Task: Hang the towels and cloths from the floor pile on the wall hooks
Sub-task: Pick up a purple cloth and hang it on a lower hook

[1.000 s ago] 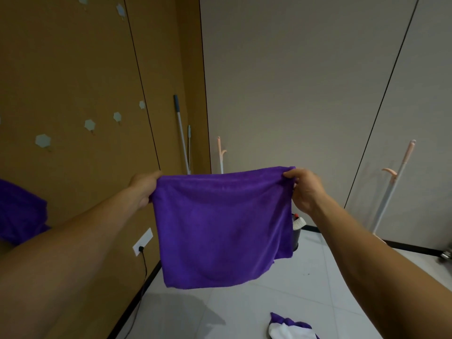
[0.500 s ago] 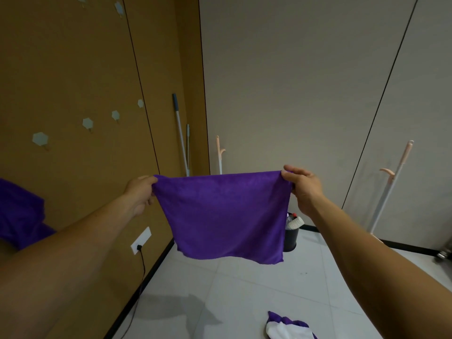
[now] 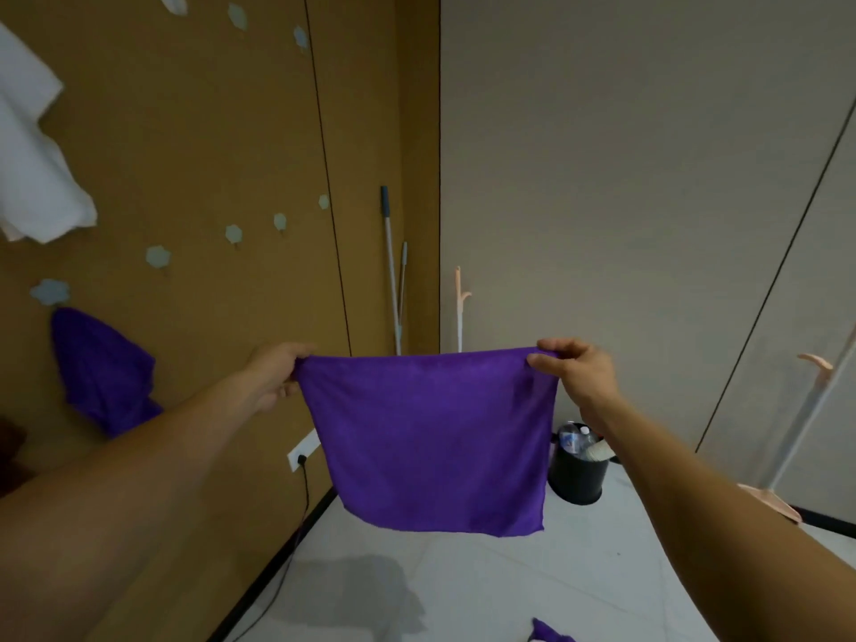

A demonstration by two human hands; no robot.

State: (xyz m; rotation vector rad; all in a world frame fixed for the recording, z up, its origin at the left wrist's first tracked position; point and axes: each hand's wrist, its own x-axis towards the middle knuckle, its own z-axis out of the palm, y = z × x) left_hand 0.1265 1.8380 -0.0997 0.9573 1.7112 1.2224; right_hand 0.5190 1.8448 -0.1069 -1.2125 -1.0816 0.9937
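A purple cloth (image 3: 435, 437) hangs spread out flat in front of me. My left hand (image 3: 278, 375) pinches its top left corner and my right hand (image 3: 572, 370) pinches its top right corner. On the brown wall at the left, pale flower-shaped hooks (image 3: 158, 257) run in rows. One purple cloth (image 3: 104, 370) hangs from a hook (image 3: 50, 291) at the lower left. A white towel (image 3: 32, 155) hangs higher at the far left. A bit of the floor pile (image 3: 549, 633) shows at the bottom edge.
Mop handles (image 3: 391, 271) lean in the corner. A black bin (image 3: 576, 474) with bottles stands on the white floor. A pink-and-white stand (image 3: 806, 424) is at the right. A wall socket (image 3: 303, 449) with a black cable sits low on the brown wall.
My view has swung left and up, so the white towel and more hooks have come into sight. The cloth stays stretched between both hands and hangs a little longer than half a second ago.
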